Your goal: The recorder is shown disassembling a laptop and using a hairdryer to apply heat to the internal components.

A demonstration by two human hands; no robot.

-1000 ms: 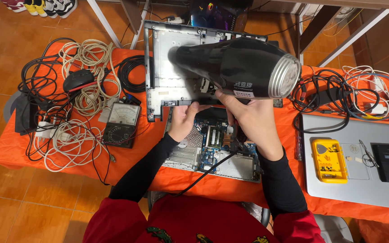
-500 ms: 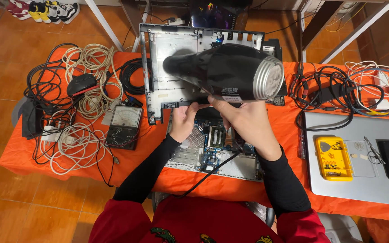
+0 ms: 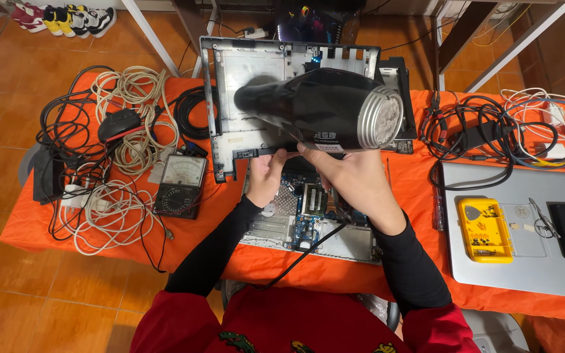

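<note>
Dryer's drifted a bit left since before; my right hand (image 3: 354,180) grips the one hair dryer (image 3: 322,109), hiding the board (image 3: 305,209). Left hand (image 3: 266,180) fingers pinch the panel (image 3: 256,72) edge.

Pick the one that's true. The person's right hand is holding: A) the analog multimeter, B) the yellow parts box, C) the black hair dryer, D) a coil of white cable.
C: the right hand grips the black hair dryer by its handle above the opened laptop.
</note>
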